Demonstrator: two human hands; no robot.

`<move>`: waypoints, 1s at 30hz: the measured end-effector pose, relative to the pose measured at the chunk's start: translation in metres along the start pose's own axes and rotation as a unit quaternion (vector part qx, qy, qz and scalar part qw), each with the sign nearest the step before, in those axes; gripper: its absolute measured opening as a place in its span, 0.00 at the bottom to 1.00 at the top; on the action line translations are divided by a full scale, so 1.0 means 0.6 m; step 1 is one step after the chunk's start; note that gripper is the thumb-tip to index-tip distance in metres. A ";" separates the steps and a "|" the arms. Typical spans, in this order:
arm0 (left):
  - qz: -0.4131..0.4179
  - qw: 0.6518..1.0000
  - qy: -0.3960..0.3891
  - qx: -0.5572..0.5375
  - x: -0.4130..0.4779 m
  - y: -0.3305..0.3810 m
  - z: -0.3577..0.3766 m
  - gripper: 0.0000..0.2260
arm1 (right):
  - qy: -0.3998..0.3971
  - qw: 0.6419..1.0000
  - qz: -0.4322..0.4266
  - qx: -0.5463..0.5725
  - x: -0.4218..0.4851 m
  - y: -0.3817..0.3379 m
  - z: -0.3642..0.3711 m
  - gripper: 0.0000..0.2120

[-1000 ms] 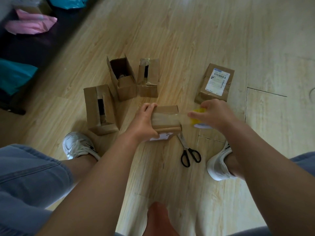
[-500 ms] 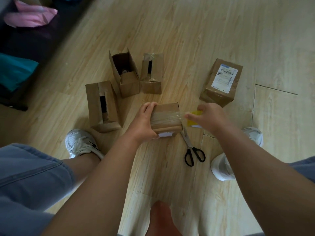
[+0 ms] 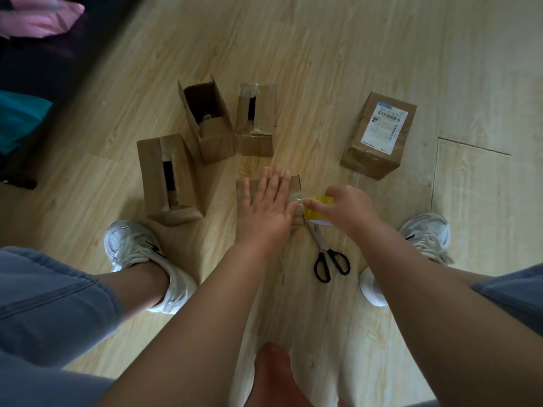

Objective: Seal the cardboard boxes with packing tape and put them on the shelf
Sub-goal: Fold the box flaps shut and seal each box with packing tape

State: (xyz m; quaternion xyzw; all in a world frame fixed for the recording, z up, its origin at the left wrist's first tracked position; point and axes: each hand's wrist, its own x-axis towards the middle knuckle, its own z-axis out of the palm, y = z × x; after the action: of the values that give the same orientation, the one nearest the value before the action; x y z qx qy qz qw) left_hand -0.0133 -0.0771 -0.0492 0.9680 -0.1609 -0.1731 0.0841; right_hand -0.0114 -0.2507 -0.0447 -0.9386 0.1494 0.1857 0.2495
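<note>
Left hand (image 3: 269, 210): laid flat, fingers straight and spread, palm pressed on the top of the small cardboard box (image 3: 293, 181). It curled round nothing.

Right hand (image 3: 348, 211): fingers curled round the yellow tape roll (image 3: 318, 208), held just beside the box's right edge, forefinger stretched toward the left thumb. The two hands were close together, almost touching at the thumb.

Tape strip (image 3: 297, 199): clear, glossy, run from the roll onto the right end of the box top, beside the left thumb.

Small cardboard box: brown, stood on the floor (image 3: 338, 54) between the person's feet, mostly covered by the left hand.

Scissors (image 3: 329, 261): black handles, blades shut, lying on the floor just near of the right hand, tips pointed up under the roll.

Left shoe (image 3: 141, 254) and right shoe (image 3: 426, 233): white trainers, one on each side of the work.

Tall open box (image 3: 152, 177): to the left, flaps parted along a dark slot.

Open-topped box (image 3: 213, 136): farther off, flaps upright, interior dark.

Part-taped box (image 3: 260, 121): touching the open-topped box on its right, old tape on its far end, flaps gaping.

Labelled box (image 3: 379, 136): closed, white barcode label on top, well apart to the right.

Pink bag (image 3: 38, 17) and teal bag (image 3: 20, 118): on dark furniture (image 3: 44, 63) along the left edge.
</note>
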 end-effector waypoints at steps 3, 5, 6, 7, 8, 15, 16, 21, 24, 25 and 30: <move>0.001 1.000 0.021 0.013 0.000 -0.005 0.011 0.25 | -0.011 1.000 0.007 0.020 0.003 0.005 0.010 0.24; 0.002 0.999 0.030 0.021 0.002 -0.006 0.016 0.25 | -0.019 0.999 0.015 0.036 0.004 0.007 0.015 0.23; 0.003 0.999 0.032 0.027 0.004 -0.007 0.017 0.26 | -0.022 0.999 0.019 0.042 0.006 0.008 0.018 0.23; 0.003 0.999 0.030 0.028 0.005 -0.007 0.018 0.27 | -0.024 0.999 0.021 0.043 0.006 0.008 0.019 0.22; 0.003 0.999 0.025 0.026 0.005 -0.007 0.018 0.27 | -0.029 0.999 0.020 0.039 0.005 0.006 0.019 0.22; 0.007 0.998 -0.033 -0.049 0.004 0.000 -0.033 0.29 | -0.071 0.997 0.021 0.000 0.002 -0.007 0.010 0.24; 0.009 0.996 -0.047 -0.080 -0.001 0.004 -0.041 0.33 | -0.079 0.997 0.025 0.002 -0.002 -0.008 0.012 0.24; 0.025 0.997 -0.066 0.018 -0.010 0.008 -0.033 0.48 | -0.080 0.997 0.019 0.017 -0.017 -0.019 0.013 0.25; 0.008 0.999 -0.036 0.010 0.000 -0.002 -0.032 0.49 | -0.085 0.995 -0.003 0.042 -0.022 -0.027 0.004 0.25; 0.008 0.999 -0.034 -0.013 0.004 -0.008 -0.035 0.49 | -0.090 0.994 -0.007 0.058 -0.022 -0.028 0.000 0.25; 0.023 0.990 -0.007 -0.142 0.007 -0.042 -0.063 0.52 | -0.147 0.983 -0.020 0.112 -0.026 -0.038 -0.045 0.21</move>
State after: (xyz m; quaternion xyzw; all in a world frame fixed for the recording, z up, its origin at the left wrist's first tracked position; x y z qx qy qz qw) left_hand 0.0113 -0.0512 -0.0211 0.9411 -0.1573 -0.1990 0.2234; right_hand -0.0095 -0.2431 -0.0069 -0.8699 0.1119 0.2984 0.3764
